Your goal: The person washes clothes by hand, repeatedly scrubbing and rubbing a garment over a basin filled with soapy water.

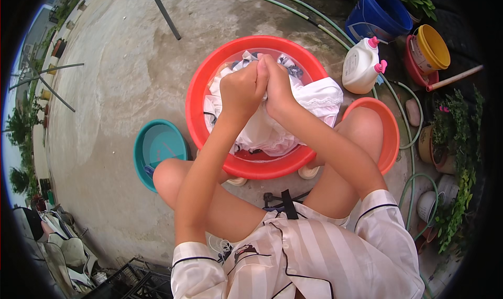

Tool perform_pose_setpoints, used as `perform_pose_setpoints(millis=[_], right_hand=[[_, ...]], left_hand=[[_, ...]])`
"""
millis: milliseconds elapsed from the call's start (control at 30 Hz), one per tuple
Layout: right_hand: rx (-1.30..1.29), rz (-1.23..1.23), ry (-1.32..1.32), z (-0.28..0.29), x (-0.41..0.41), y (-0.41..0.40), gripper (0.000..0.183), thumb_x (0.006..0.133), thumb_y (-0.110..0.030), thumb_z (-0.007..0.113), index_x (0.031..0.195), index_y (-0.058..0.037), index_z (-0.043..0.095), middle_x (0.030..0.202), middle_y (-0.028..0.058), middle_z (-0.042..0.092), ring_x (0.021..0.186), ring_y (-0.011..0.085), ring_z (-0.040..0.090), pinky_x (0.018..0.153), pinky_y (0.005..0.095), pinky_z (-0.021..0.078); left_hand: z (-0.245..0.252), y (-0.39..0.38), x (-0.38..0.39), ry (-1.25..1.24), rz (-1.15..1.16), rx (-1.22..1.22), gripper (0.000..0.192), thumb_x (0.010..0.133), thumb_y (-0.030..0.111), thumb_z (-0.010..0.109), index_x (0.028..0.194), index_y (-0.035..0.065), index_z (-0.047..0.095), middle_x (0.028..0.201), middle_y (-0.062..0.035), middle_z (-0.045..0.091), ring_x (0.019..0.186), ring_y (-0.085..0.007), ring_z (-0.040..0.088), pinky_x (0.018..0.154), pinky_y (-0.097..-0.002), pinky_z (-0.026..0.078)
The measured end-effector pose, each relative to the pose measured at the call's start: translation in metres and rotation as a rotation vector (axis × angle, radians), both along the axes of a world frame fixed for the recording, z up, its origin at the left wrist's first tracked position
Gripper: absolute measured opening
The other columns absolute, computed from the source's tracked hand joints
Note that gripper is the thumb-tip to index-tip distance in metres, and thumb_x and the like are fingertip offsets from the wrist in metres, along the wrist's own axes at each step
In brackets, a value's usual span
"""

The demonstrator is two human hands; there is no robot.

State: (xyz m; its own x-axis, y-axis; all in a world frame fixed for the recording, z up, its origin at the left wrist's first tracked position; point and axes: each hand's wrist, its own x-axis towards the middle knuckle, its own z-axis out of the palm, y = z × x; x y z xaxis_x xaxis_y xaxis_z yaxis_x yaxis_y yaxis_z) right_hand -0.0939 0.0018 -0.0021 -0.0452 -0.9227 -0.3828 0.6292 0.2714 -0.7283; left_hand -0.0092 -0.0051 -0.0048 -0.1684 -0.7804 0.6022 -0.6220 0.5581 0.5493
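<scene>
A round red plastic basin (pixel 198 83) stands on the concrete between my feet, with water and wet clothes in it. White fabric with lace trim (pixel 320 98) drapes up near the basin's right rim, and patterned dark and white cloth lies at the far side. Above the basin's middle, my left hand (pixel 244 87) and my right hand (pixel 279 87) are pressed together as closed fists, the white cloth bunched between and below them. The fingers hide most of what is gripped.
A teal basin (pixel 163 132) with water is by my left knee, an orange basin (pixel 387 118) by my right. Beyond it stand a white detergent jug (pixel 359 65) with pink caps, a green hose (pixel 397 98), a blue bucket (pixel 363 22), a yellow bucket (pixel 428 49) and potted plants (pixel 452 141).
</scene>
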Motion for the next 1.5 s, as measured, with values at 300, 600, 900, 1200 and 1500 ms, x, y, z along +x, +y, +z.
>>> perform_pose_setpoints(millis=[300, 600, 900, 1200, 1500], right_hand=[[0.028, 0.005, -0.151, 0.006, 0.003, 0.003, 0.021, 0.085, -0.027, 0.049, 0.071, -0.0109, 0.047, 0.066, -0.0022, 0.045, 0.059, 0.0077, 0.045, 0.052, 0.0260, 0.0367], [-0.006, 0.008, 0.079, -0.001, 0.009, 0.003, 0.022, 0.087, -0.030, 0.049, 0.082, -0.0100, 0.056, 0.082, -0.0007, 0.055, 0.081, 0.0071, 0.049, 0.073, 0.0260, 0.0381], [0.078, 0.037, -0.187, -0.003, 0.000, -0.006, 0.023, 0.084, -0.027, 0.050, 0.069, -0.0097, 0.047, 0.066, 0.0000, 0.048, 0.055, 0.0095, 0.046, 0.049, 0.0280, 0.0382], [0.003, -0.036, 0.061, 0.007, 0.009, 0.003, 0.022, 0.087, -0.020, 0.046, 0.068, -0.0093, 0.050, 0.069, -0.0040, 0.046, 0.068, 0.0047, 0.043, 0.061, 0.0241, 0.0360], [0.029, 0.034, -0.198, 0.001, -0.005, -0.005, 0.023, 0.084, -0.025, 0.049, 0.067, -0.0099, 0.046, 0.065, -0.0018, 0.045, 0.058, 0.0078, 0.044, 0.052, 0.0267, 0.0370]], left_hand=[[0.001, 0.007, 0.000, -0.006, -0.066, -0.015, 0.032, 0.089, 0.018, 0.049, 0.061, 0.0027, 0.051, 0.048, -0.0137, 0.045, 0.041, -0.0279, 0.046, 0.041, -0.0357, 0.036], [-0.006, -0.009, 0.009, -0.032, 0.096, 0.049, 0.036, 0.092, 0.023, 0.045, 0.065, 0.0020, 0.055, 0.047, -0.0143, 0.044, 0.039, -0.0283, 0.043, 0.042, -0.0375, 0.035], [0.006, 0.020, -0.003, -0.020, -0.088, 0.038, 0.030, 0.087, 0.016, 0.050, 0.060, 0.0028, 0.051, 0.048, -0.0130, 0.046, 0.040, -0.0278, 0.045, 0.041, -0.0360, 0.035], [-0.004, -0.015, 0.014, -0.045, 0.097, 0.051, 0.032, 0.088, 0.020, 0.050, 0.060, 0.0049, 0.052, 0.046, -0.0117, 0.049, 0.040, -0.0261, 0.049, 0.039, -0.0361, 0.036], [0.009, 0.018, -0.004, -0.027, -0.085, 0.024, 0.034, 0.089, 0.018, 0.049, 0.059, 0.0024, 0.050, 0.047, -0.0137, 0.044, 0.039, -0.0272, 0.044, 0.041, -0.0365, 0.033]])
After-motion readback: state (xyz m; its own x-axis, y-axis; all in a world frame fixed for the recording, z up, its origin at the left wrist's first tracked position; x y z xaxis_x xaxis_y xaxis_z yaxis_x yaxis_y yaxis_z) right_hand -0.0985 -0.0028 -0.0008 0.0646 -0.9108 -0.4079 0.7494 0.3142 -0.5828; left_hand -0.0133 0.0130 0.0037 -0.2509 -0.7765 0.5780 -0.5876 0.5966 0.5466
